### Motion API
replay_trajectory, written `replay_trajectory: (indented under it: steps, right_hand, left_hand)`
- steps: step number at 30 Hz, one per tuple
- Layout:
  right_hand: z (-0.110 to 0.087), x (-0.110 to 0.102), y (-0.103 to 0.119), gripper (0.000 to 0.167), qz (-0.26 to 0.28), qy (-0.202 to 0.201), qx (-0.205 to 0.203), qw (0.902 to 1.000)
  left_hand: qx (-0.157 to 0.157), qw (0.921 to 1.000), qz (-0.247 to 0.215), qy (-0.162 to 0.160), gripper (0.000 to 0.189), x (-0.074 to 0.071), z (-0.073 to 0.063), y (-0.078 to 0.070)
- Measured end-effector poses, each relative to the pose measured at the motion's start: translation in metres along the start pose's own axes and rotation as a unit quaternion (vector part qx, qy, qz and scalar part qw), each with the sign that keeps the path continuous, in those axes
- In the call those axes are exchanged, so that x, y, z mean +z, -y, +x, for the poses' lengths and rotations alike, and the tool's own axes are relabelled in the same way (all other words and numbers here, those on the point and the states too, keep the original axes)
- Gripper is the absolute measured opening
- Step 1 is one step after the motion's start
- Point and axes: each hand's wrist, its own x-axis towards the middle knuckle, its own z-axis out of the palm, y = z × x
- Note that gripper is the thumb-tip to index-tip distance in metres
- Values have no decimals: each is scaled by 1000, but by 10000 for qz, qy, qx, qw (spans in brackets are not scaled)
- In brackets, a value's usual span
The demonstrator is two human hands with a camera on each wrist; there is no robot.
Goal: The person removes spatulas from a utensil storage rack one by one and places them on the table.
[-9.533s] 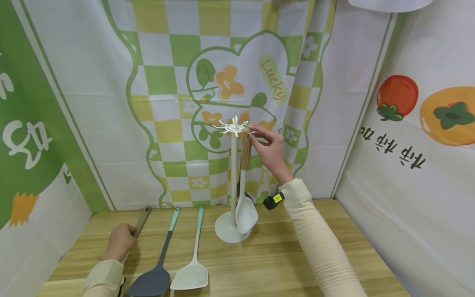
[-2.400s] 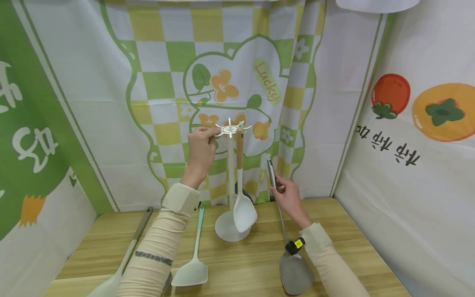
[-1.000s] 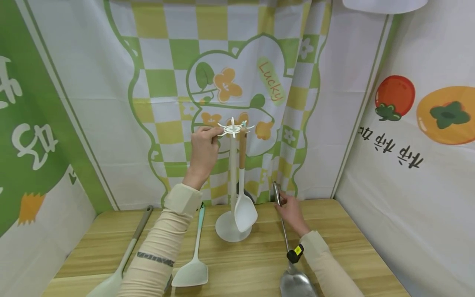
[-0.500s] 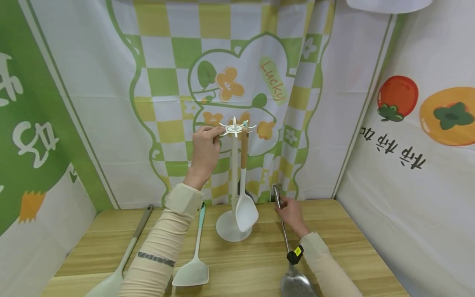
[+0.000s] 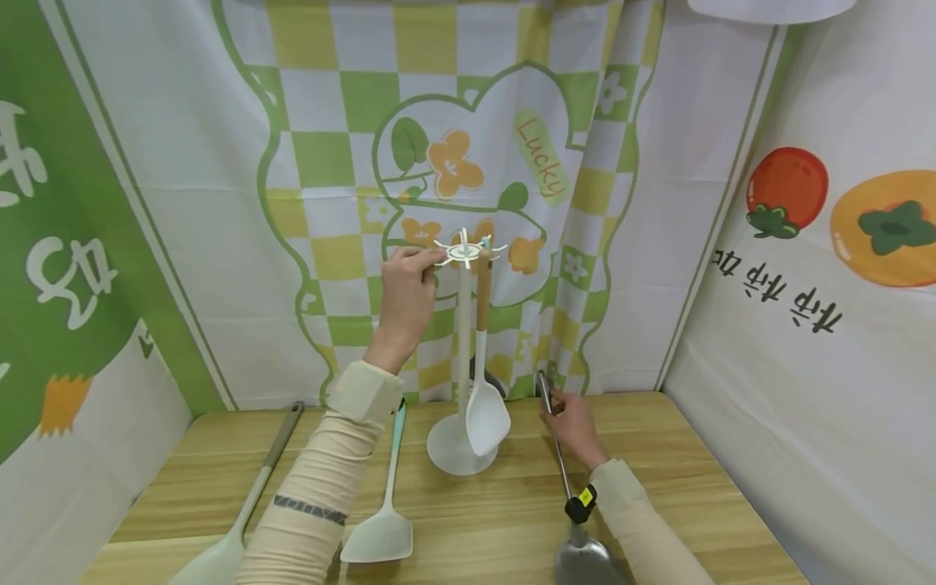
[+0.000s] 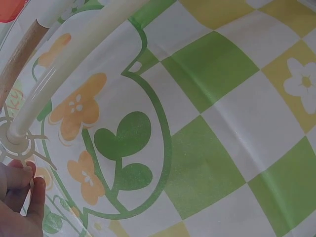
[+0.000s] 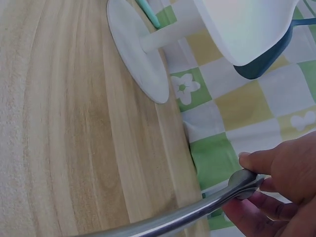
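Observation:
My left hand (image 5: 405,305) pinches one hook of the white utensil rack (image 5: 464,349); the left wrist view shows thumb and fingers (image 6: 35,197) at that hook. A white spatula (image 5: 487,418) with a wooden handle hangs from the rack's right side. Partly hidden behind it hangs a dark utensil (image 7: 264,61). Right of the rack, my right hand (image 5: 576,424) grips a metal spatula (image 5: 582,561) near the handle's end. Its handle slants toward the curtain, and its blade lies low at the front, partly cut off by the frame.
On the wooden table (image 5: 504,520) lie a pale spatula with a mint handle (image 5: 389,487) and a beige-handled spatula (image 5: 263,471), the latter partly behind my left sleeve (image 5: 314,487). A checked curtain (image 5: 322,162) stands close behind the rack.
Earlier my right hand was at the rack's hooks and my left at the beige-handled spatula. Since then the left took the rack's hook; the right holds the metal spatula and has lowered it.

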Motion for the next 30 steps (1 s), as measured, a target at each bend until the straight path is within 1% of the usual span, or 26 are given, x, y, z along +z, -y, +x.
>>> replay_trajectory:
  steps: [6,12,15,19,27,30]
  right_hand:
    - [-1,3,-5,20,104,66,69,9999]
    - [-3,6,-10,15,182,80,123,9997]
    - [-4,6,-10,9,208,79,103,9997]
    - [-4,4,-9,8,249,79,78,9996]
    - [-7,3,-10,9,189,130,154,9996]
    - [-8,2,-10,15,164,137,233,9995]
  left_hand:
    - [-3,10000,0,43,23,0,0,-1]
    - [72,10000,27,5,24,1,0,0]
    - [109,9999,53,-19,24,0,0,0]
    - [116,9998,125,47,21,-2,0,-2]
    - [21,9987,354,357,14,-9,3,-12]
    - [41,9980,439,444,11,-11,5,-15]
